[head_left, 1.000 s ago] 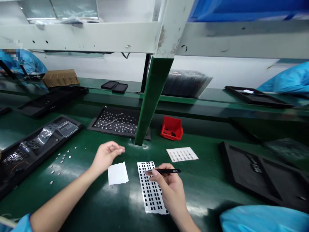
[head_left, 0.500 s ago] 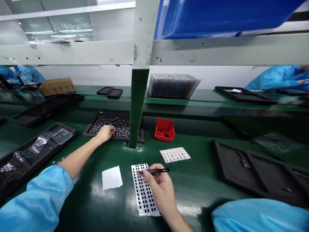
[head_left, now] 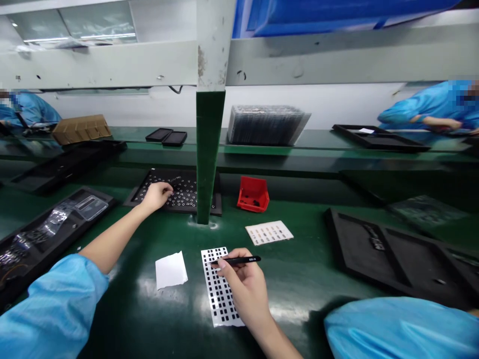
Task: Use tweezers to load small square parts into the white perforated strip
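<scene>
Black tweezers [head_left: 239, 260] are held in my right hand [head_left: 249, 284], their tips over a white sheet [head_left: 219, 294] covered with rows of small black pieces. My left hand [head_left: 157, 195] reaches over the black tray [head_left: 187, 192], where many small ring-like parts lie scattered. Its fingers are pinched together near the parts, and whatever may be between them is too small to make out. Between my arms lies a blank white paper square [head_left: 171, 270]. A white card [head_left: 269, 233] with rows of small pieces rests to the right, beyond my right hand.
A green post [head_left: 209, 159] rises behind the sheet, partly covering the tray. Beside it stands a red bin [head_left: 253, 193] with small dark parts. Long black trays flank me at left [head_left: 56, 234] and right [head_left: 396, 259]. People in blue sleeves [head_left: 415, 110] sit across the bench.
The whole view has shifted slightly, with things appearing higher and a little left. My left hand has moved slightly left over the tray. My right hand still holds the tweezers above the sheet.
</scene>
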Tool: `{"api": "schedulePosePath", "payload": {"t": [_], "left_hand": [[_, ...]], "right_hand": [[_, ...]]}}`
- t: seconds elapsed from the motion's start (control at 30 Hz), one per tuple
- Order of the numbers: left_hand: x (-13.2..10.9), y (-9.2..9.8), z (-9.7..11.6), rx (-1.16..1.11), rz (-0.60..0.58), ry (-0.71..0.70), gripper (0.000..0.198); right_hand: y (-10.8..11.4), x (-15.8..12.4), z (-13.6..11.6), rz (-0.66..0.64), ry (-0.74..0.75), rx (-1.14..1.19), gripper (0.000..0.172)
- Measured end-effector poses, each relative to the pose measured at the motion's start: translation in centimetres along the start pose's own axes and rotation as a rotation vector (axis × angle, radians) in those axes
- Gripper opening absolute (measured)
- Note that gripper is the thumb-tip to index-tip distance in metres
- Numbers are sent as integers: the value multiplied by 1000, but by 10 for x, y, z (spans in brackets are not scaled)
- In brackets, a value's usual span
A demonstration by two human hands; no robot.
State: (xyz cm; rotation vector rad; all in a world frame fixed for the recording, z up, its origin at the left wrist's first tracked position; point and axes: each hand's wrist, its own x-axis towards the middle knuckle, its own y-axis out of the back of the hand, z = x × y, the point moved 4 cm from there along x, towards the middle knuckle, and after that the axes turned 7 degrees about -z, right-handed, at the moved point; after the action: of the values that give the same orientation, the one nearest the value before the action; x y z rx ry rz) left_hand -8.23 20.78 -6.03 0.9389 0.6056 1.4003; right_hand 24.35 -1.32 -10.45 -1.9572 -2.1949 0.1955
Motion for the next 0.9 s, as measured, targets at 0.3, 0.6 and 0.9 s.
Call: {"api": "schedulePosePath", "payload": {"t": [0.3, 0.6, 0.9], "left_hand": [[-138, 96, -16, -35, 325, 188, 42], [-305, 136, -62, 394, -66, 420, 28], [-319, 105, -82, 214, -211, 449, 32]], "right_hand": [[4, -5, -10, 78, -41, -56, 48], [7, -20, -9, 125, -60, -318, 44], [7, -21, -6, 122, 50, -373, 39]]}}
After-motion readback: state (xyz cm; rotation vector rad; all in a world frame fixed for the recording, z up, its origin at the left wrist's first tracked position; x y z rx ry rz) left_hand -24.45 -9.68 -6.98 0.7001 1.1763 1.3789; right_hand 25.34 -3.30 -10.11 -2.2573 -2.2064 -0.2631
